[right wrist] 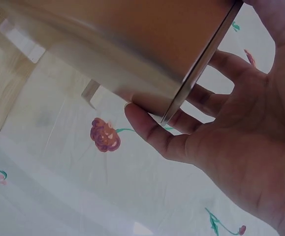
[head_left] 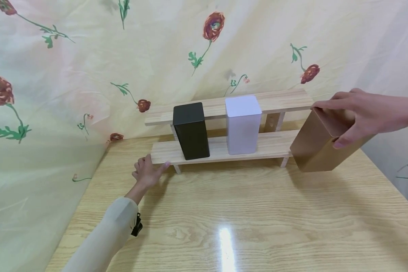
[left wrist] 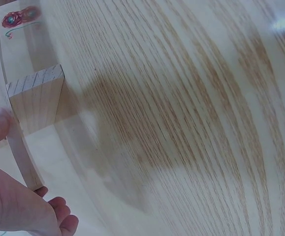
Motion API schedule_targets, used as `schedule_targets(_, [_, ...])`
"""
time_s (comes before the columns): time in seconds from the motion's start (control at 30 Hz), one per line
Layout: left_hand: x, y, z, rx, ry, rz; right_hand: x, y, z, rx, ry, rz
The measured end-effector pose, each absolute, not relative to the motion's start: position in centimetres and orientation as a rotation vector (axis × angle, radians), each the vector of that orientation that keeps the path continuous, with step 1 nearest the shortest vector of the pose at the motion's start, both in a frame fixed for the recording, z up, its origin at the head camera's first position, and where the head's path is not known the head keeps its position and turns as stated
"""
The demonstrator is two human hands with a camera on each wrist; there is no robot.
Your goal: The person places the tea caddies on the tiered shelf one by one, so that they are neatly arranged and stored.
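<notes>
My right hand (head_left: pixel 365 113) grips a gold-brown rectangular canister (head_left: pixel 314 151) by its top end. The canister leans, its lower end beside the right end of a two-tier wooden shelf (head_left: pixel 273 144). In the right wrist view, the fingers of the right hand (right wrist: pixel 250 108) spread around the rim of the canister (right wrist: pixel 132 49). At the shelf's left end my left hand (head_left: pixel 147 174) holds the corner of the lower board, thumb on the front edge. On that board a black canister (head_left: pixel 194 138) and a white canister (head_left: pixel 243 132) stand upright, apart from each other.
The shelf stands on a wood-grain table (head_left: pixel 190 211), near its back edge. Pale floral cloth (head_left: pixel 176 56) hangs behind and at both sides. The upper board (head_left: pixel 282 100) runs behind the canisters. A bright reflection lies on the front part of the table.
</notes>
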State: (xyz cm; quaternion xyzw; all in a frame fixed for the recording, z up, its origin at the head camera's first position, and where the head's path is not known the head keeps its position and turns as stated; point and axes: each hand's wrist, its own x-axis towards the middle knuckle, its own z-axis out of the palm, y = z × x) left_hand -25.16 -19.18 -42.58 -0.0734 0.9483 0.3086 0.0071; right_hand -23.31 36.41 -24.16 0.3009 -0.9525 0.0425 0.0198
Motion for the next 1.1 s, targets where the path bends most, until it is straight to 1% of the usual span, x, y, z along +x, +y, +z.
schedule_targets(0.47, [-25.2,-19.2,-42.5,-0.237,2.977,0.959,-26.0,33.3,-22.6,0.936,-3.069,0.169])
schedule_targets(0.8, [-25.1,-19.1,-42.4,-0.242,2.964,0.969,-28.6,33.1,-21.9,0.96,-3.11,0.162])
schedule_targets(1.1, [-25.3,-19.1,-42.4,-0.251,2.962,0.96,-30.3,33.5,-21.9,0.881,-3.208,0.199])
